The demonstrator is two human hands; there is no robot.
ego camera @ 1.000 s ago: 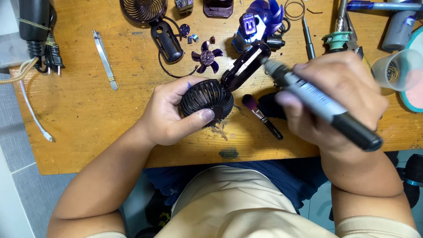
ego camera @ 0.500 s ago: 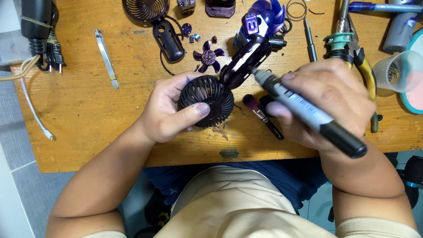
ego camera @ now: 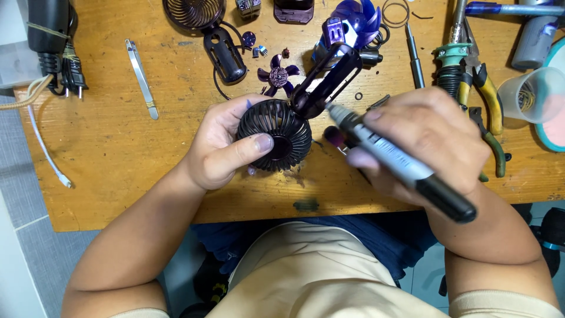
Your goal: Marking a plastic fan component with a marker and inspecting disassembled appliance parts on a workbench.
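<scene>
Left hand (ego camera: 226, 144) wrapped around a small black fan (ego camera: 276, 132), thumb pressed across the round grille, fingers curled behind; fan held just above the wooden table (ego camera: 112, 159), near its front edge. Fan's dark handle (ego camera: 326, 82) sticking up and away toward the far side. Right hand (ego camera: 424, 144) clenched around a long pen-like tool (ego camera: 394, 159) with a grey barrel and black rear end, tip aimed at the joint where handle meets grille, very near it; touching or not, hard to tell from this angle.

Scattered behind on the table: a small purple fan blade (ego camera: 278, 75), a second round grille (ego camera: 194, 12), a black handle shell (ego camera: 226, 53), a blue fan blade (ego camera: 356, 17), metal tweezers (ego camera: 142, 78) off to the left. Pliers with yellow grips (ego camera: 488, 100) lying to the right, beside a clear plastic cup (ego camera: 529, 94). Black plug and cords (ego camera: 65, 65) at the far left corner, a white cable (ego camera: 44, 147) trailing over the edge.
</scene>
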